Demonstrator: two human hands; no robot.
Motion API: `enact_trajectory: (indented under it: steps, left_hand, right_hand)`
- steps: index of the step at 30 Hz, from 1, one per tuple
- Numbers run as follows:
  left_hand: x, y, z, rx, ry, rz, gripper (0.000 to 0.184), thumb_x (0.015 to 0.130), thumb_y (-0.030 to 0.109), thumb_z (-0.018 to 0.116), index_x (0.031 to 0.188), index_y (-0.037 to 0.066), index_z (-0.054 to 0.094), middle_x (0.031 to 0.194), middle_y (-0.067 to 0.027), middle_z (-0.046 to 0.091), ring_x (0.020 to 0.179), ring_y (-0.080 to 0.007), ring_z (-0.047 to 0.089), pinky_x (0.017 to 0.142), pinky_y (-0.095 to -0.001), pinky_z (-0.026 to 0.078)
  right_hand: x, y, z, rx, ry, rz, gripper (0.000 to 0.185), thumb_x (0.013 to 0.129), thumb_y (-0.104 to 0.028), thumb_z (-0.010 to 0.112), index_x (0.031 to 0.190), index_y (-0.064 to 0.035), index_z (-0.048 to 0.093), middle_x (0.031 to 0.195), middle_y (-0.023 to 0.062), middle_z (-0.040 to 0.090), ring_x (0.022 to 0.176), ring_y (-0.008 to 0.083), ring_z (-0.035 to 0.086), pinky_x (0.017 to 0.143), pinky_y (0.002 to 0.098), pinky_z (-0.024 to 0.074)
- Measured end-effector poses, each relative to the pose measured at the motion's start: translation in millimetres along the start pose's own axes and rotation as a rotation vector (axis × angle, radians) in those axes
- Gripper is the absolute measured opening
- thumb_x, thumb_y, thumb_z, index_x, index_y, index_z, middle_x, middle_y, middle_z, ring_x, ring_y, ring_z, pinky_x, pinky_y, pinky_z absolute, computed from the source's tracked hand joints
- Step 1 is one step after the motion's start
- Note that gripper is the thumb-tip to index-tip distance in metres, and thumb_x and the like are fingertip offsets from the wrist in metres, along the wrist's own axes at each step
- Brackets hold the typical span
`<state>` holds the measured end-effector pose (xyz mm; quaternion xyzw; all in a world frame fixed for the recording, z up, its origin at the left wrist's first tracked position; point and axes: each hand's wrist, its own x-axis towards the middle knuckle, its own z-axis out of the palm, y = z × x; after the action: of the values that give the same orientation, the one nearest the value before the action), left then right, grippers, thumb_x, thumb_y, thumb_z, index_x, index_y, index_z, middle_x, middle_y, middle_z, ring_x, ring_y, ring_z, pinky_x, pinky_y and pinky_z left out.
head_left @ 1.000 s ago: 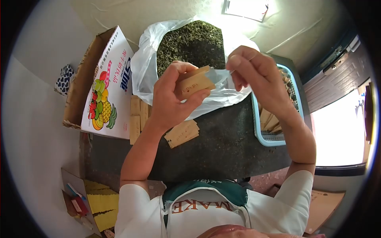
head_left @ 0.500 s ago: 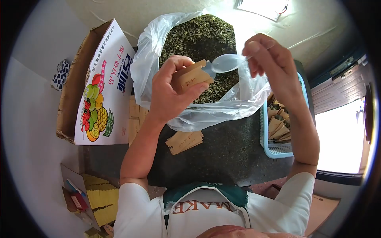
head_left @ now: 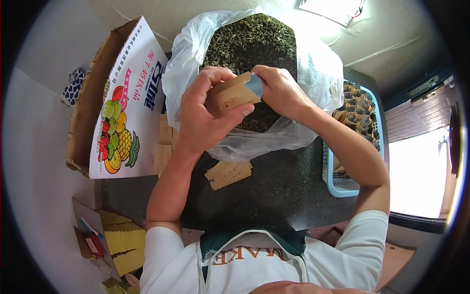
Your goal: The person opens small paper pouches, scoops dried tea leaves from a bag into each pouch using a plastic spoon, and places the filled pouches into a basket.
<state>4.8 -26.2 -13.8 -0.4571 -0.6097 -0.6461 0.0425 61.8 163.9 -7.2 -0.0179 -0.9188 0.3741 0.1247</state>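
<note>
My left hand is wrapped round a small brown paper packet, thumb in front. The packet's mouth gapes to the right and shows a grey-blue inside. At that mouth my right hand is closed, knuckles up. It held a clear plastic spoon a moment earlier; the spoon is now hidden by the fingers and the packet. Both hands are above a big clear plastic bag of dried tea leaves. Below them, a small stack of flat brown packets lies on the dark table.
A light-blue plastic basket with many brown packets stands on the right, partly behind my right forearm. On the left stands a white printed carton, more flat packets beside it. Yellow bundles lie in a box at lower left.
My right hand has moved left and turned down to the packet's mouth. The spoon, plainly visible before, no longer shows. My left hand still holds the packet in about the same place.
</note>
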Motion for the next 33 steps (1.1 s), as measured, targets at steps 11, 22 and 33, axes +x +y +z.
enact_trajectory:
  steps: [11,22,33]
  left_hand:
    - [-1.8,0.3,-2.3,0.036,0.022,-0.074,0.041,0.073,0.012,0.084,0.103,0.003,0.058,0.095,-0.0047,0.062,0.083,-0.0126,0.059,0.074,-0.0273,0.051]
    - [3.5,2.8,3.5,0.091,0.024,-0.161,0.040,0.074,0.016,0.084,0.102,0.003,0.058,0.095,-0.0059,0.062,0.084,-0.0143,0.061,0.073,-0.0292,0.052]
    - [8.1,0.3,24.3,0.023,-0.006,-0.201,0.038,0.077,0.017,0.083,0.102,0.002,0.058,0.093,-0.0058,0.060,0.081,-0.0123,0.060,0.071,-0.0278,0.053]
  right_hand:
    - [-2.1,-21.6,-47.6,0.344,0.115,0.252,0.025,0.101,-0.030,0.051,0.097,-0.0090,0.065,0.071,-0.0030,0.058,0.062,0.0053,0.053,0.057,0.0218,0.0434]
    - [-19.7,-36.6,-87.1,0.392,0.098,0.067,0.030,0.103,-0.029,0.047,0.097,-0.0051,0.063,0.069,-0.0013,0.055,0.058,0.0056,0.048,0.053,0.0218,0.0375]
    - [-20.5,-63.9,-62.0,-0.030,-0.033,-0.055,0.020,0.097,-0.019,0.053,0.097,-0.0013,0.061,0.075,0.0128,0.060,0.067,0.0238,0.060,0.065,0.0371,0.0476]
